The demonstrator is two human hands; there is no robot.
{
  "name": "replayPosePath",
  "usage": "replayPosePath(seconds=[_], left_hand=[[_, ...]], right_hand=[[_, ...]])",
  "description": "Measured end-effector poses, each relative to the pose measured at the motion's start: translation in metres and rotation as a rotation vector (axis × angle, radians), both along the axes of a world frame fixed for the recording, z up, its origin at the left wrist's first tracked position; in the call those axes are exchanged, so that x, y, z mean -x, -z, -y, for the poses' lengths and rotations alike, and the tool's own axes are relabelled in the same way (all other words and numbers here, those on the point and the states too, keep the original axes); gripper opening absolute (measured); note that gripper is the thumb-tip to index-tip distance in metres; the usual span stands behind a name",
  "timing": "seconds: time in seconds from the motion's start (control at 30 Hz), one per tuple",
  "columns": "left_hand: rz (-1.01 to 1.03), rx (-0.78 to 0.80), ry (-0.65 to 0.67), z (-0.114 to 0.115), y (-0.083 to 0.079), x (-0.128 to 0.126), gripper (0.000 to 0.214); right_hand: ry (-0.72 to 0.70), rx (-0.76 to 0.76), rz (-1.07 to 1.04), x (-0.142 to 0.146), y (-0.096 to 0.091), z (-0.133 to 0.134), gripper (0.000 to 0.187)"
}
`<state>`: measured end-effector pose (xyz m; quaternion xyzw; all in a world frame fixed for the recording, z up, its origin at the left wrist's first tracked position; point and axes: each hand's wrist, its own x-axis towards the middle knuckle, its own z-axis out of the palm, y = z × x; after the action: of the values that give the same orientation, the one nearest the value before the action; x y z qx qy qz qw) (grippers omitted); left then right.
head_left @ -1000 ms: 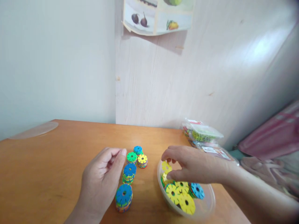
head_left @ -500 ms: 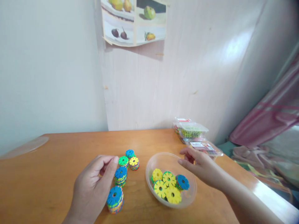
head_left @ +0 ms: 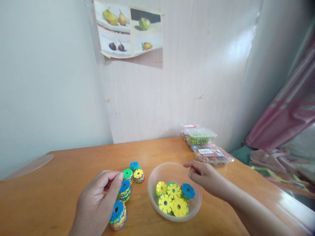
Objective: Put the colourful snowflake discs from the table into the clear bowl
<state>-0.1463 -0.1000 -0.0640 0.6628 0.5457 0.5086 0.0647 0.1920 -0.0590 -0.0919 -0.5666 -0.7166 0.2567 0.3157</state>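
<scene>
My left hand [head_left: 98,196] hovers just left of several stacks of plastic notched discs, thumb and index finger pressed together with no disc showing between them. A blue-topped stack [head_left: 118,214] is nearest, with another blue-topped stack [head_left: 124,190] beyond it. Farther back are a green-topped stack [head_left: 127,174], a yellow-topped stack [head_left: 139,175] and a small blue-topped one [head_left: 134,166]. My right hand [head_left: 203,177] is at the right rim of a clear plastic bowl [head_left: 150,193], index finger stretched out, other fingers curled, holding nothing. Inside the bowl lie yellow discs [head_left: 179,206] and blue discs [head_left: 188,190].
Clear lidded boxes [head_left: 200,137] stand at the back right of the wooden table [head_left: 81,160]; one box [head_left: 213,154] lies in front. A translucent round lid [head_left: 31,165] is at the left edge. Fruit pictures [head_left: 129,29] hang on the wall; a pink curtain [head_left: 278,114] is at right.
The camera view has shifted a little. My right index finger has straightened over the bowl's rim; my left hand keeps its pinch beside the stacks. The discs stay put.
</scene>
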Motion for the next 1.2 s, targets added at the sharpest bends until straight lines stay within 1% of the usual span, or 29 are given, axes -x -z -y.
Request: replayPosePath(seconds=[0.13,0.23,0.3,0.37,0.5,0.67,0.8,0.9,1.07,1.2], left_hand=[[-0.039,0.007,0.030,0.003,-0.002,-0.003,0.029],[-0.067,-0.003,0.073,0.003,-0.001,-0.003,0.028],[-0.072,-0.008,0.089,0.003,0.000,-0.002,0.027],[-0.070,-0.011,0.080,0.003,0.001,-0.002,0.026],[-0.046,-0.017,0.037,0.004,-0.001,-0.001,0.027],[0.019,-0.033,-0.036,0.000,0.000,0.004,0.027],[0.049,-0.025,-0.045,-0.008,0.003,0.010,0.026],[0.053,-0.016,-0.044,-0.011,0.003,0.010,0.027],[0.058,0.005,-0.041,-0.013,0.006,0.009,0.029],[0.099,0.015,-0.070,-0.016,0.009,0.012,0.030]], right_hand=[[-0.101,0.106,-0.217,0.000,0.000,-0.007,0.038],[-0.132,0.201,-0.359,0.003,-0.002,-0.011,0.043],[-0.126,0.235,-0.393,0.006,-0.003,-0.015,0.042],[-0.112,0.256,-0.386,0.010,-0.005,-0.021,0.037],[-0.132,0.283,-0.291,0.020,-0.013,-0.036,0.028],[-0.271,0.315,-0.181,0.039,-0.024,-0.061,0.026],[-0.397,0.292,-0.109,0.057,-0.027,-0.085,0.023],[-0.460,0.263,0.013,0.070,-0.030,-0.098,0.024],[-0.496,0.210,0.203,0.085,-0.039,-0.102,0.028],[-0.477,0.054,0.328,0.093,-0.051,-0.096,0.031]])
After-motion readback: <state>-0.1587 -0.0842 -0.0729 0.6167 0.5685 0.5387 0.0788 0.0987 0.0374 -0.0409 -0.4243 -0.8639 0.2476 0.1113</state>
